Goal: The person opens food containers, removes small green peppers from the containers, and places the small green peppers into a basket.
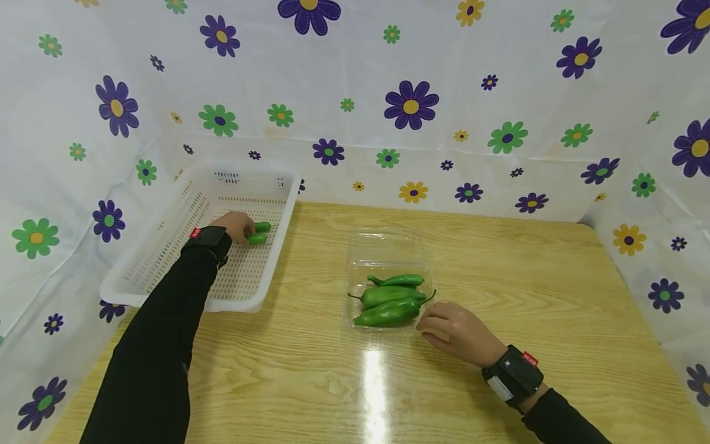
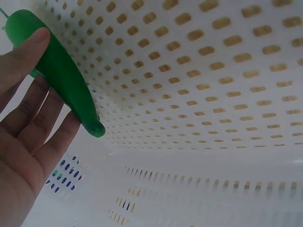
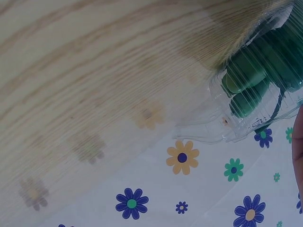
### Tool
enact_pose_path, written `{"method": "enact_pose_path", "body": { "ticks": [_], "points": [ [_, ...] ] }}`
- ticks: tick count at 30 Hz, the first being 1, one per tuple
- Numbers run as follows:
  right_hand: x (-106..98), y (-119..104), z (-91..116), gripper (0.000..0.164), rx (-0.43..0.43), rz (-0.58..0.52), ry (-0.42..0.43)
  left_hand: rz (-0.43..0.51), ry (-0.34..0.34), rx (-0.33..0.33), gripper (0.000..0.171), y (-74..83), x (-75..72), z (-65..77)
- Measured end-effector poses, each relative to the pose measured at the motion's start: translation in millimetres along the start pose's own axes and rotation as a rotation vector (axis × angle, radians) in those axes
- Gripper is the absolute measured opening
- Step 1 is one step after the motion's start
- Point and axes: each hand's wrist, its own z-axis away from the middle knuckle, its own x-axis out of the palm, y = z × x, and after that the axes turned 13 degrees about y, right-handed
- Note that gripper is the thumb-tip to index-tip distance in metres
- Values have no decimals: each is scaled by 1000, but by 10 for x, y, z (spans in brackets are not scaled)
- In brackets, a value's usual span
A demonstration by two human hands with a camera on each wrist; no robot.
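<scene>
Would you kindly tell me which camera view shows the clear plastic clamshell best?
The head view: the whole clear plastic clamshell shows from above, lid folded back, green peppers inside. The right wrist view shows only part, cut off by the right edge; the left wrist view shows none of it.

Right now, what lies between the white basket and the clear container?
Only a bare stretch of wooden tabletop lies between the white basket and the clear container; the head view shows it.
</scene>
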Motion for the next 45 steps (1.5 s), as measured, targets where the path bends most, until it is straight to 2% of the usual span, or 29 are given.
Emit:
{"method": "enact_pose_path", "body": {
  "ticks": [7, 17, 22, 26, 29, 31, 36, 42, 45],
  "points": [
    [-1, -12, -26, 30, -5, 2, 3, 29, 11, -43, 27, -115, 92, -15],
    [-5, -38, -38, 30, -1, -2, 0, 41, 15, -80, 30, -25, 54, 38],
    [-6, -45, -40, 30, -1, 0, -2, 40, 21, -80, 33, -36, 56, 53],
    [-3, -45, -38, 29, 1, 0, -4, 4, 18, -67, 37, -50, 5, 53],
    [-2, -43, -34, 30, 3, 5, -5, -35, 28, -54, 39, 1, -107, 66],
    [-3, -41, -30, 30, 2, 9, -3, -53, 59, -43, 40, 72, -208, 87],
    [2, -28, -19, 30, -4, 14, 5, -107, 220, 22, 39, 334, -469, 195],
    [10, -11, -2, 31, -10, 9, 8, -158, 409, 95, 38, 822, -698, 378],
    [12, -8, 0, 31, -17, 8, 9, -161, 484, 166, 39, 1094, -759, 462]
  ]
}}
